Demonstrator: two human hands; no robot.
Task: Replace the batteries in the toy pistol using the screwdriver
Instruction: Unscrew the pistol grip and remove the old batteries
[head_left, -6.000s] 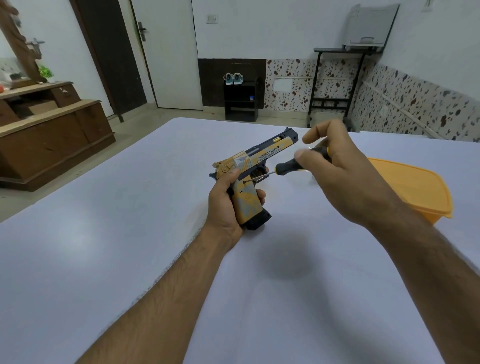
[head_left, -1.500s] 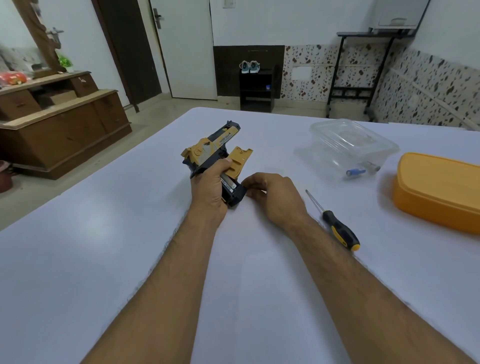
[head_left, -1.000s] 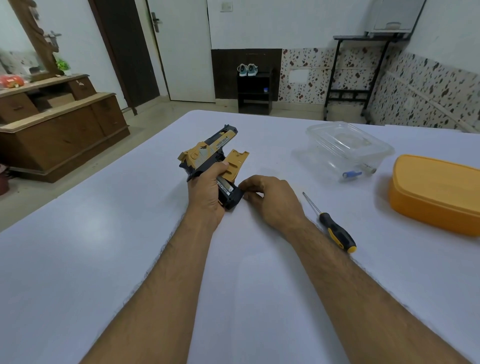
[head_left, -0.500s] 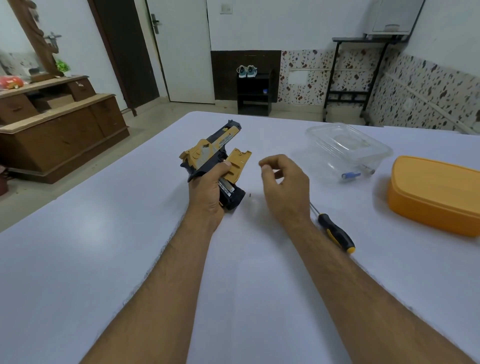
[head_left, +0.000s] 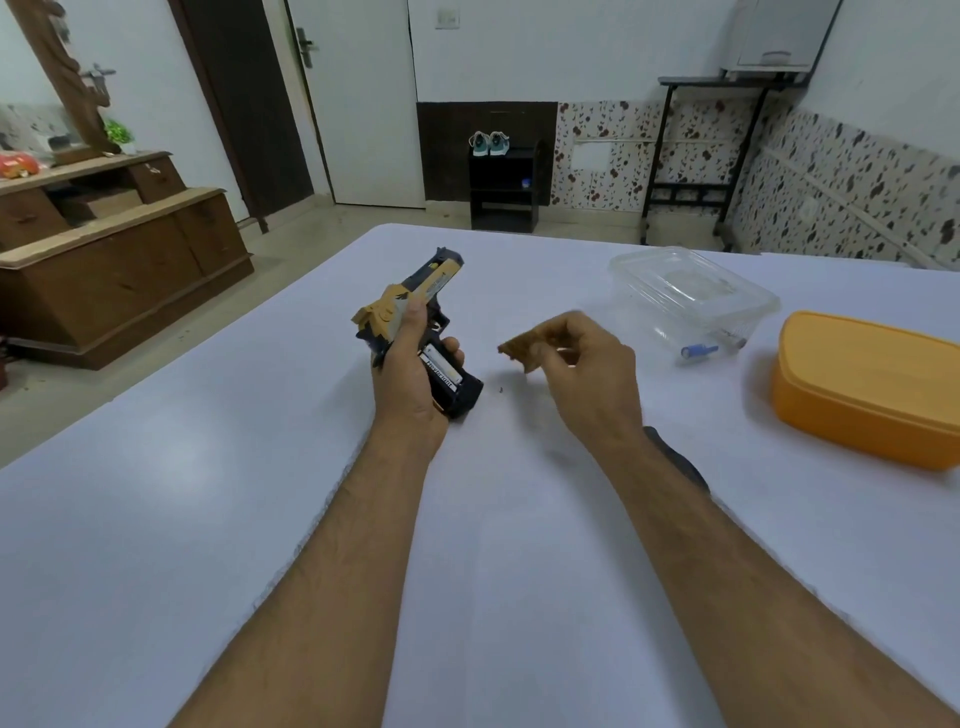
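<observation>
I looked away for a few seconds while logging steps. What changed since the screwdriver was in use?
The right hand put the screwdriver down on the table and now pinches the removed battery cover, lifted off the toy pistol, baring a battery. The left hand still grips the pistol.

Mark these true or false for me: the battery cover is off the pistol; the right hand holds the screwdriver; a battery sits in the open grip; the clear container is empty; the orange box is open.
1. The cover is off the toy pistol: true; the right hand pinches it.
2. The right hand holds the screwdriver: false; it lies on the table, mostly hidden by the right forearm.
3. A battery shows in the open grip: true; the left hand holds the pistol.
4. The clear container is empty: false; a small blue item lies inside.
5. The orange box is open: false; its lid is on.
</observation>
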